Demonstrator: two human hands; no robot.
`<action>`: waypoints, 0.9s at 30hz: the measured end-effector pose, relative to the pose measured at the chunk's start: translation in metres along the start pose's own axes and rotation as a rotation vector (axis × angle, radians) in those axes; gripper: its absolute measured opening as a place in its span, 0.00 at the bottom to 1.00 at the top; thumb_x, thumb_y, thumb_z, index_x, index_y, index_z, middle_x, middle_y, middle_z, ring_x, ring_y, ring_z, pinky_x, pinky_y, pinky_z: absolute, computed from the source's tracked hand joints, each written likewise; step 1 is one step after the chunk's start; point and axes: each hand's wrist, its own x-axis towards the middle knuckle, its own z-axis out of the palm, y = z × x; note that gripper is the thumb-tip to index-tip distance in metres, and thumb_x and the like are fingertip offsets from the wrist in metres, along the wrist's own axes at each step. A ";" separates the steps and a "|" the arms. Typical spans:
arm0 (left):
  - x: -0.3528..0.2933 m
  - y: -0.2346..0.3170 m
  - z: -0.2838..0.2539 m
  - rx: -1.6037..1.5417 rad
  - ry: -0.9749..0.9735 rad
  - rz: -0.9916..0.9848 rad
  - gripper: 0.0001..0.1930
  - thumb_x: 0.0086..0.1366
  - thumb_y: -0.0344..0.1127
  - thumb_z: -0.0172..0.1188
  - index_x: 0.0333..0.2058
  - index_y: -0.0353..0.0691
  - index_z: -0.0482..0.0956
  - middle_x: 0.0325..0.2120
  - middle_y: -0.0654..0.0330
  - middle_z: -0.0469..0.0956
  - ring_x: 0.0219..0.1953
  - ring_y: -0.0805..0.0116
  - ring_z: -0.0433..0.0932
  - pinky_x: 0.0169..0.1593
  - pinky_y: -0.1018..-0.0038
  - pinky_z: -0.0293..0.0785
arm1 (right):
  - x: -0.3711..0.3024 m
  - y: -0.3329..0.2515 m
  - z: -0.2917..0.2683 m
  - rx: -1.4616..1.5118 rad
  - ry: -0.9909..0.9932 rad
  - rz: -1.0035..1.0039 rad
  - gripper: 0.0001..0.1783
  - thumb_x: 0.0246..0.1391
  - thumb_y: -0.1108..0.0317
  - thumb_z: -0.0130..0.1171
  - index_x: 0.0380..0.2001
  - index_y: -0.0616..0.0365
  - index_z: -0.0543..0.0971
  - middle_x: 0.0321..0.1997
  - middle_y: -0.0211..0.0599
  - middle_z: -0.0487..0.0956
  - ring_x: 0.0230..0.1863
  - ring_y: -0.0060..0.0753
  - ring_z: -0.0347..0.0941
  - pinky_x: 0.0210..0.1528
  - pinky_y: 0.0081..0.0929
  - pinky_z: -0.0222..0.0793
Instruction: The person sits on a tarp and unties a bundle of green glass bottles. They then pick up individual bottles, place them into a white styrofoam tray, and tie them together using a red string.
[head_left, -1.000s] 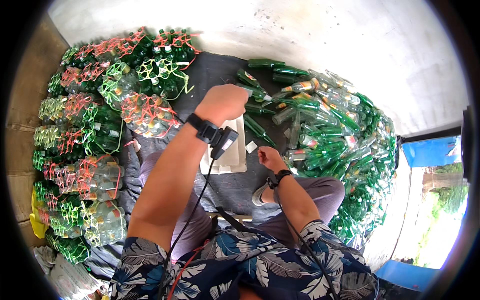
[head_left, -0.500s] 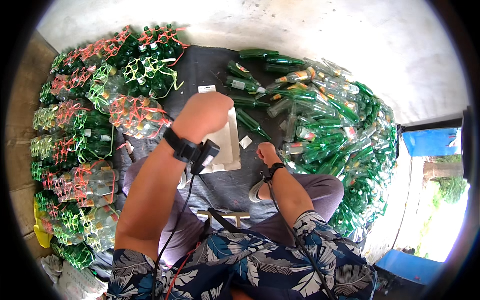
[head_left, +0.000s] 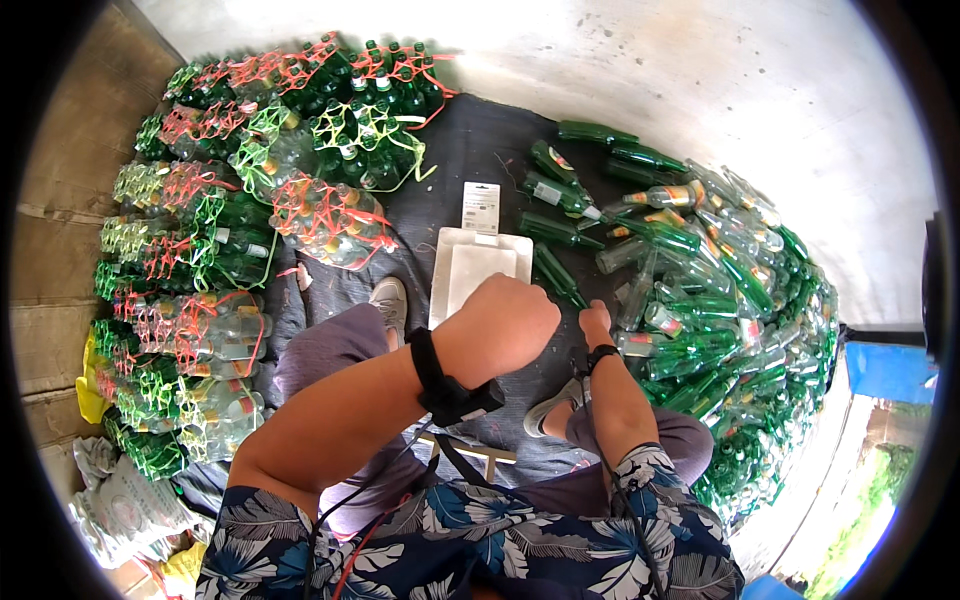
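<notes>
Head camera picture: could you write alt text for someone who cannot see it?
Seen from above, a seated person holds a closed left hand over a white rectangular plastic tray on a dark mat, right hand near loose green glass bottles. Netted bundles of bottles are stacked to the left.

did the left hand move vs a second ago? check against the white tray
Yes. The left hand has come back toward the person: it was beyond the white tray, near the bundled bottles, and now sits over the tray's near edge.
</notes>
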 end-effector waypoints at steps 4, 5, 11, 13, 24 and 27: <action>0.004 0.002 0.003 -0.039 0.054 0.027 0.06 0.57 0.35 0.64 0.33 0.43 0.83 0.29 0.58 0.82 0.35 0.58 0.85 0.38 0.62 0.78 | 0.010 0.006 0.002 -0.078 -0.110 -0.059 0.27 0.57 0.69 0.52 0.62 0.56 0.76 0.60 0.58 0.79 0.64 0.60 0.73 0.64 0.46 0.69; 0.004 0.002 0.003 -0.033 0.067 0.028 0.05 0.57 0.35 0.64 0.32 0.43 0.82 0.29 0.59 0.81 0.34 0.58 0.85 0.38 0.63 0.77 | 0.010 0.006 0.005 -0.100 -0.129 -0.078 0.28 0.57 0.69 0.52 0.62 0.56 0.75 0.60 0.58 0.79 0.64 0.60 0.73 0.64 0.46 0.69; 0.008 0.007 0.015 -0.024 0.089 0.025 0.04 0.57 0.35 0.62 0.30 0.44 0.81 0.26 0.59 0.79 0.31 0.59 0.83 0.37 0.63 0.75 | 0.013 0.007 0.027 -0.156 -0.220 -0.137 0.28 0.55 0.65 0.59 0.61 0.59 0.74 0.55 0.60 0.81 0.60 0.62 0.76 0.60 0.50 0.73; 0.012 0.007 0.018 -0.029 0.092 0.059 0.03 0.57 0.35 0.61 0.29 0.44 0.81 0.25 0.60 0.79 0.30 0.59 0.82 0.36 0.63 0.74 | 0.025 0.031 0.049 -0.125 -0.253 -0.080 0.28 0.54 0.63 0.63 0.58 0.60 0.75 0.53 0.59 0.82 0.58 0.62 0.77 0.59 0.50 0.73; 0.018 0.004 0.030 -0.102 0.242 -0.010 0.07 0.52 0.35 0.62 0.19 0.42 0.84 0.21 0.57 0.82 0.28 0.56 0.84 0.29 0.62 0.77 | 0.006 0.061 0.101 -0.084 -0.298 -0.221 0.27 0.56 0.51 0.65 0.46 0.68 0.80 0.44 0.60 0.83 0.47 0.56 0.82 0.49 0.44 0.76; 0.026 0.002 0.028 -0.080 0.194 -0.020 0.06 0.52 0.36 0.63 0.21 0.42 0.85 0.23 0.55 0.83 0.29 0.55 0.85 0.30 0.62 0.79 | -0.010 0.069 0.076 0.101 -0.482 0.025 0.24 0.58 0.52 0.65 0.41 0.66 0.81 0.38 0.51 0.84 0.36 0.47 0.84 0.37 0.40 0.78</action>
